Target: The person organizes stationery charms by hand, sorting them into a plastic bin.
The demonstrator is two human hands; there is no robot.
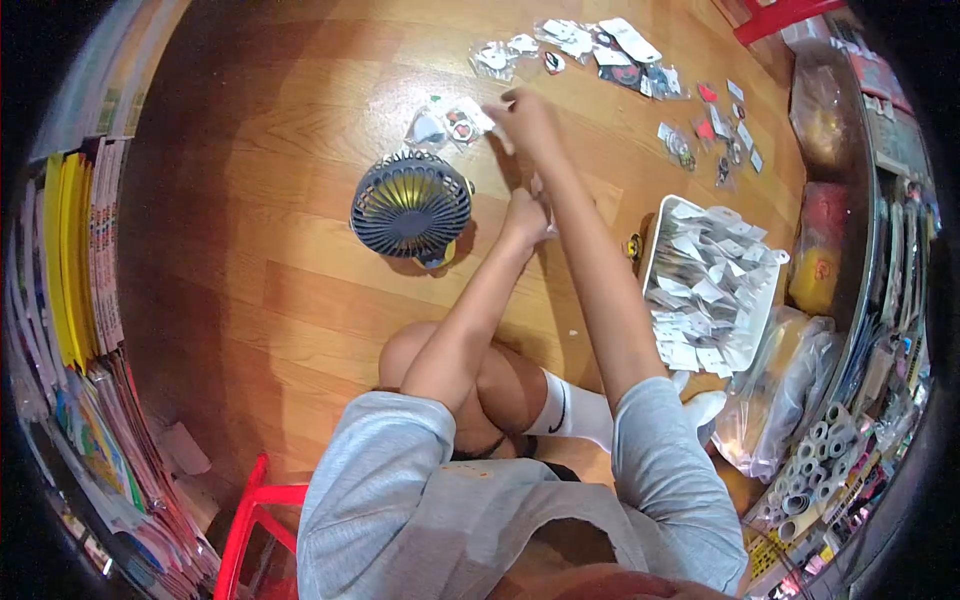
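The grey-sleeved arms reached over the knees to the wooden floor (300,300). The right hand (527,118), fingers pinched, set a small packet (462,126) just beyond the fan (411,204). The left hand (528,215), right of the fan, was curled; its contents could not be told. Packets are best laid flat, apart, clear of the fan.

Two bare hands are seen: left hand (525,215), right hand (525,120) | one round grey slatted desk fan (410,205) is counted | one white rectangular plastic tray (655,245) of paper tags | one red plastic stool (255,515) | small clear packets (450,125), too many and too small to be counted.
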